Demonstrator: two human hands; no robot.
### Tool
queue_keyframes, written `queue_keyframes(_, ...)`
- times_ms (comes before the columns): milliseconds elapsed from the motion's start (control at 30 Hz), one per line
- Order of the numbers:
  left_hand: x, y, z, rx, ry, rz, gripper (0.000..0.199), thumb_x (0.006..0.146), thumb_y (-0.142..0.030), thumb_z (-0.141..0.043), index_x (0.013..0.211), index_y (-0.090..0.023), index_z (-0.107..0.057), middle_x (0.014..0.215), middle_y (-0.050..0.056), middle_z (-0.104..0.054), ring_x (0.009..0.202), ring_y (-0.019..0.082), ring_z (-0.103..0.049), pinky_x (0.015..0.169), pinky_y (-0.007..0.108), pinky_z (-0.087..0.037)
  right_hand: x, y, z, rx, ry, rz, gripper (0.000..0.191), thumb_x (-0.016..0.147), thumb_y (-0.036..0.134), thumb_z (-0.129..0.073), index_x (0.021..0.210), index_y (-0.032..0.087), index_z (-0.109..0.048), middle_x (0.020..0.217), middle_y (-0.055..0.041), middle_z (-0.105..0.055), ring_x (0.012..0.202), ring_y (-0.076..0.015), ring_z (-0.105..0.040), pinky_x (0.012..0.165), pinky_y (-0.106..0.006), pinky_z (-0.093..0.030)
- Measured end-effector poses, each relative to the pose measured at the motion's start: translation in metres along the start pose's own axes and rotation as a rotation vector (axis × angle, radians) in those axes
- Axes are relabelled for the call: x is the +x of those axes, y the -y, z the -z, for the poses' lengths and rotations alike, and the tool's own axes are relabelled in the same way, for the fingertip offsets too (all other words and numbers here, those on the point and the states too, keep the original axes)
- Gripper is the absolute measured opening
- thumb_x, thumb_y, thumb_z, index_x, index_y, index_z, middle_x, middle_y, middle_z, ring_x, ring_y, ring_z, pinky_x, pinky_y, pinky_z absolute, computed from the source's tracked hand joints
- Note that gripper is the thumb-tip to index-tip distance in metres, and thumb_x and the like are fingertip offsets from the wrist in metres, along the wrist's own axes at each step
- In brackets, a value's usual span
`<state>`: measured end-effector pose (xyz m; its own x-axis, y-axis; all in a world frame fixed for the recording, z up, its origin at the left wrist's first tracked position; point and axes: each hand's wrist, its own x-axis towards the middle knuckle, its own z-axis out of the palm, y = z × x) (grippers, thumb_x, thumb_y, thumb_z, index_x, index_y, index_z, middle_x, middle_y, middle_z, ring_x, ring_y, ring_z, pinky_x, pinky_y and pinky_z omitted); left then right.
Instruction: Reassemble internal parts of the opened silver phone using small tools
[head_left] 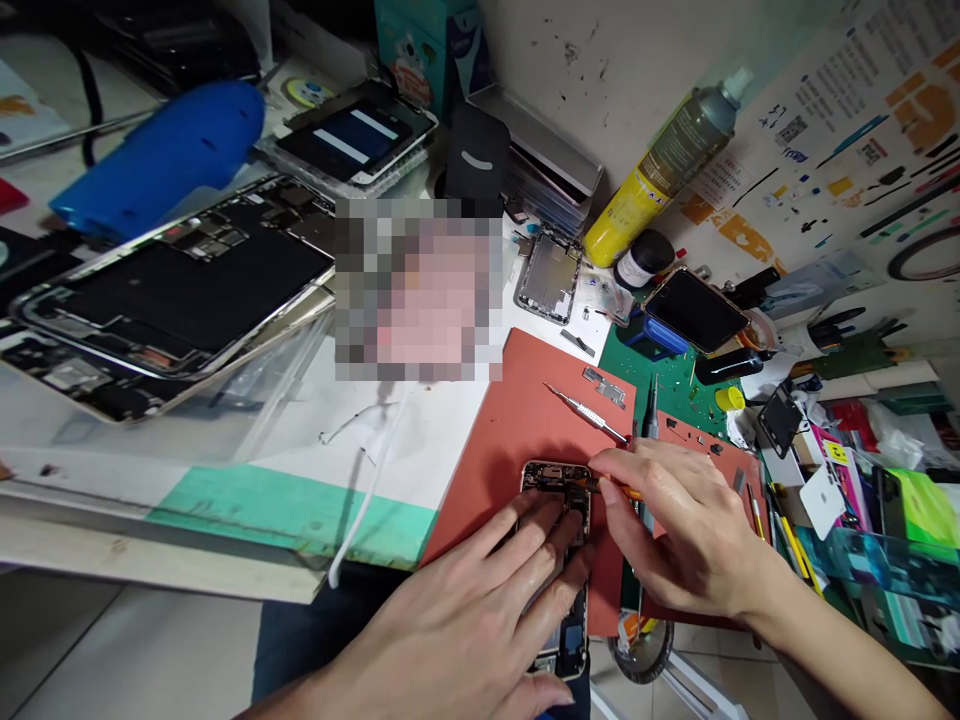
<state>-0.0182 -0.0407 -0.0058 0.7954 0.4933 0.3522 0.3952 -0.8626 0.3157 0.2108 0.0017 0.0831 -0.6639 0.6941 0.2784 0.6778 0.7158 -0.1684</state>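
An opened smartphone (pixel 576 610), its inner parts bare, lies lengthwise at the front of the red-brown mat (pixel 495 430). My left hand (pixel 510 580) rests across it, fingers over its face and thumb by the lower end, holding it. Much of the phone's middle is hidden by those fingers. My right hand (pixel 675 520) is closed in a pinch on a slim orange-handled tool (pixel 634 492), whose tip reaches the phone's upper end; its exact kind is unclear. Just beyond lie a silver screwdriver (pixel 589 412) and a small metal plate (pixel 604 387).
Left stand opened larger devices (pixel 187 290) and a blue rounded object (pixel 165 160). A blurred-out patch (pixel 420 300) hides something. Behind are a phone frame (pixel 551 275), a yellow spray can (pixel 637 195) and a dark-screened phone (pixel 696 308). Tools and packets crowd the right; a white cable (pixel 375 480) crosses the front edge.
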Motion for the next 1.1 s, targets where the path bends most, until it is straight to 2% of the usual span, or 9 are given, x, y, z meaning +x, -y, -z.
queue_keyframes(100, 0.000, 0.000, 0.000, 0.007, -0.009, 0.004, 0.064, 0.106, -0.071, -0.048, 0.138, -0.019, -0.068, 0.145, 0.010, -0.071, 0.140, 0.032, -0.058, 0.125, 0.046, -0.022, 0.000, 0.000, -0.001, 0.001, 0.001, -0.015, 0.020, 0.104, 0.010, -0.053, 0.121, 0.017, -0.061, 0.087, -0.0037, -0.079, 0.067, -0.0164, -0.073, 0.059, -0.031, -0.057)
queue_keyframes(300, -0.002, 0.000, -0.002, 0.026, -0.020, 0.000, 0.064, 0.105, -0.071, -0.048, 0.135, -0.019, -0.070, 0.144, 0.009, -0.072, 0.140, 0.032, -0.058, 0.127, 0.047, -0.019, -0.001, -0.001, -0.002, 0.029, -0.015, -0.002, 0.023, 0.103, 0.006, -0.053, 0.122, 0.013, -0.062, 0.090, -0.0074, -0.080, 0.067, -0.0179, -0.073, 0.060, -0.033, -0.056)
queue_keyframes(600, -0.002, 0.000, -0.003, 0.023, -0.037, -0.003, 0.063, 0.105, -0.070, -0.050, 0.137, -0.019, -0.070, 0.142, 0.008, -0.074, 0.137, 0.031, -0.060, 0.127, 0.046, -0.018, -0.002, -0.001, -0.002, 0.021, -0.009, -0.015, 0.021, 0.104, 0.010, -0.057, 0.124, 0.013, -0.061, 0.089, -0.0064, -0.080, 0.065, -0.0174, -0.072, 0.060, -0.033, -0.056)
queue_keyframes(700, -0.001, 0.000, -0.002, 0.024, -0.035, 0.000, 0.062, 0.105, -0.070, -0.051, 0.135, -0.020, -0.071, 0.142, 0.008, -0.074, 0.138, 0.031, -0.060, 0.127, 0.047, -0.018, -0.001, 0.000, -0.001, 0.025, -0.010, -0.002, 0.021, 0.103, 0.008, -0.053, 0.122, 0.012, -0.062, 0.092, -0.0095, -0.081, 0.069, -0.0189, -0.073, 0.062, -0.035, -0.057)
queue_keyframes(900, -0.002, -0.002, -0.004, 0.025, -0.050, 0.009, 0.062, 0.104, -0.071, -0.051, 0.133, -0.021, -0.071, 0.140, 0.008, -0.075, 0.136, 0.031, -0.062, 0.127, 0.046, -0.022, 0.001, -0.001, -0.002, 0.018, -0.007, 0.004, 0.017, 0.104, 0.010, -0.054, 0.118, 0.013, -0.063, 0.088, -0.0073, -0.080, 0.065, -0.0173, -0.072, 0.059, -0.033, -0.055)
queue_keyframes(1000, -0.002, -0.002, -0.004, 0.024, -0.049, 0.012, 0.061, 0.104, -0.072, -0.051, 0.131, -0.022, -0.072, 0.139, 0.006, -0.075, 0.135, 0.030, -0.063, 0.127, 0.045, -0.023, -0.002, -0.002, 0.002, 0.009, -0.012, 0.013, 0.018, 0.104, 0.008, -0.053, 0.117, 0.014, -0.063, 0.091, -0.0078, -0.080, 0.072, -0.0191, -0.075, 0.064, -0.034, -0.057)
queue_keyframes(1100, -0.001, -0.001, -0.002, 0.032, -0.060, 0.022, 0.063, 0.102, -0.075, -0.051, 0.131, -0.023, -0.073, 0.140, 0.004, -0.076, 0.133, 0.029, -0.065, 0.125, 0.044, -0.026, -0.011, 0.001, 0.013, -0.041, -0.082, -0.039, 0.019, 0.103, 0.007, -0.058, 0.119, 0.015, -0.064, 0.091, -0.0054, -0.080, 0.076, -0.0178, -0.075, 0.069, -0.031, -0.059)
